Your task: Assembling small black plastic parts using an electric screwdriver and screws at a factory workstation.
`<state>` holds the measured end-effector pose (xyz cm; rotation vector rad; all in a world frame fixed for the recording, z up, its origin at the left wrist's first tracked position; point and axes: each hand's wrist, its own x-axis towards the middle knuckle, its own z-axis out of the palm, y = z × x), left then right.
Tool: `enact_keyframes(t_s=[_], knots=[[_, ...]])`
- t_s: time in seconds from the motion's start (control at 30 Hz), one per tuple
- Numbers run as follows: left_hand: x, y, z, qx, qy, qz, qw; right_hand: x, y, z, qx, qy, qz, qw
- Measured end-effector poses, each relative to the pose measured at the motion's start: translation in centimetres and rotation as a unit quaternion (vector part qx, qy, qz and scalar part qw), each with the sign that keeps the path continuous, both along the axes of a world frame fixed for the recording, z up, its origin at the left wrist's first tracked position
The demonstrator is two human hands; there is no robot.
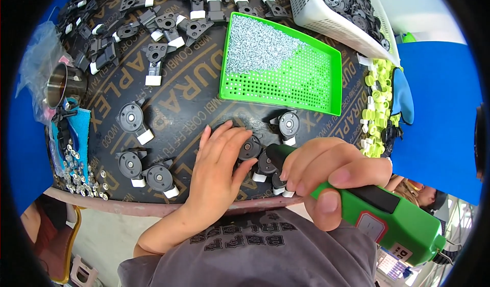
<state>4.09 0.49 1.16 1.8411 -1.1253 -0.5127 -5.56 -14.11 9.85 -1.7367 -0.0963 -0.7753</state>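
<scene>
My right hand (326, 177) is wrapped round a green electric screwdriver (393, 220). Its dark nose points down at a cluster of black caster-like parts with white ends. In that cluster, a black round part (249, 150) sits between the thumb and index finger of my left hand (217, 159), whose other fingers stretch over the table. The screwdriver's tip is hard to make out among the parts. Beside the cluster stands another caster-like part (289, 125). To the left of my left hand lie several more, including a black caster-like part (159, 177).
A green perforated tray (326, 105) of small silvery screws lies ahead. Behind it stands a white basket (332, 19) of black discs. Yellow-green caps (376, 108) line the right; a metal cup (69, 85) and small silvery pieces (81, 177) are at left. Black brackets (154, 54) cover the far left.
</scene>
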Motion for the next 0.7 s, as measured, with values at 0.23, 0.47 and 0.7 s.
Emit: enact_keyframes(t_s=[0.23, 0.47, 0.7], knots=[[0.1, 0.0, 0.1, 0.003, 0.000, -0.001, 1.000, 0.2, -0.5, 0.1, 0.008, 0.015, 0.027, 0.999], [0.1, -0.1, 0.0, 0.006, 0.003, 0.001, 1.000, 0.4, -0.8, -0.2, -0.004, 0.005, 0.026, 1.000], [0.1, -0.1, 0.1, -0.005, 0.002, -0.004, 1.000, 0.3, -1.0, -0.1, -0.020, -0.016, 0.032, 0.999]])
